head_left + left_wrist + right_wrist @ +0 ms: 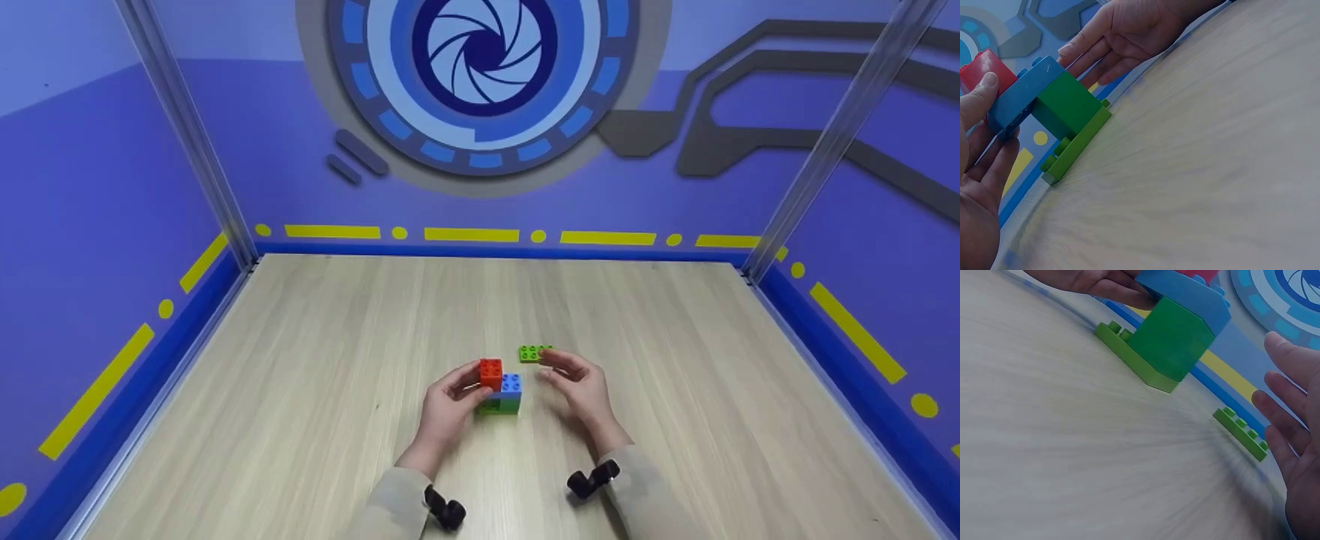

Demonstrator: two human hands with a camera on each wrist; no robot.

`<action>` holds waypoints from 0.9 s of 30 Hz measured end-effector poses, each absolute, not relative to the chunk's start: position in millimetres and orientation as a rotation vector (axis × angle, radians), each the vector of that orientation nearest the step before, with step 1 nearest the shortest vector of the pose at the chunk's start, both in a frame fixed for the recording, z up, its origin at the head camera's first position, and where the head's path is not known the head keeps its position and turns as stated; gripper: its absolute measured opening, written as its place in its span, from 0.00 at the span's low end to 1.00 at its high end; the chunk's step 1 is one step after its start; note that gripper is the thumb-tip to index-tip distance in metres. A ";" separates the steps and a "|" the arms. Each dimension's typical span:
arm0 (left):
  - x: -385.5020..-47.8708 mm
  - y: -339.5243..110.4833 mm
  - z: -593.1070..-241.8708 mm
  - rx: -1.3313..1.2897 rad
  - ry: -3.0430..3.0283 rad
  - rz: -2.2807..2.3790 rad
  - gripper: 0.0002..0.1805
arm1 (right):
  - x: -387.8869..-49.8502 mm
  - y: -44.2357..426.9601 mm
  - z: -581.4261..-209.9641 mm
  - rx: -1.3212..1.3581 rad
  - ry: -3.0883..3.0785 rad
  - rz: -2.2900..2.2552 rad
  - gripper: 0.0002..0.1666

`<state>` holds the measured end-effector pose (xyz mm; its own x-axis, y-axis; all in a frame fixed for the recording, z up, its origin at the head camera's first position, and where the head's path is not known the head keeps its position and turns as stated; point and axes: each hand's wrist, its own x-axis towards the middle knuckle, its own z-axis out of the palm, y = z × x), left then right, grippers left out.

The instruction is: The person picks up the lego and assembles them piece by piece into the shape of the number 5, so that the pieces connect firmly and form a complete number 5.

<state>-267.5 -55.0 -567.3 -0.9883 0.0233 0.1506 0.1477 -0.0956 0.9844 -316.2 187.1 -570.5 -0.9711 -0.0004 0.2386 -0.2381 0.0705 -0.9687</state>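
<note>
A small stack of toy building bricks stands on the table. It has a light green base plate, a dark green brick on one end, a blue brick above and a red brick on top. My left hand holds the red brick, thumb on its near side; other fingers reach behind the blue brick, partly hidden. To the right of the stack, my right hand has its fingers extended, holding nothing. Just beyond those fingertips lies a loose light green plate, apart from the stack.
A wood-grain table lies under everything. Blue panels with yellow markings enclose its back and sides, with metal posts at the corners. Black wrist devices sit on both sleeves.
</note>
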 end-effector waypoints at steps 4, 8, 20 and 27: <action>-267.5 -55.0 -567.0 -0.195 -2.049 -2.260 0.30 | -320.7 191.4 -570.3 0.203 -2.144 2.004 0.22; -267.0 -54.8 -566.8 -0.208 -2.054 -2.249 0.30 | -325.5 196.5 -569.6 0.147 -2.148 1.993 0.23; -267.4 -56.1 -567.0 -0.217 -2.069 -2.245 0.30 | -340.8 203.1 -572.4 0.094 -2.157 1.987 0.25; -266.0 -56.6 -565.9 -0.203 -2.076 -2.260 0.31 | -349.6 204.4 -572.7 0.082 -2.257 1.952 0.29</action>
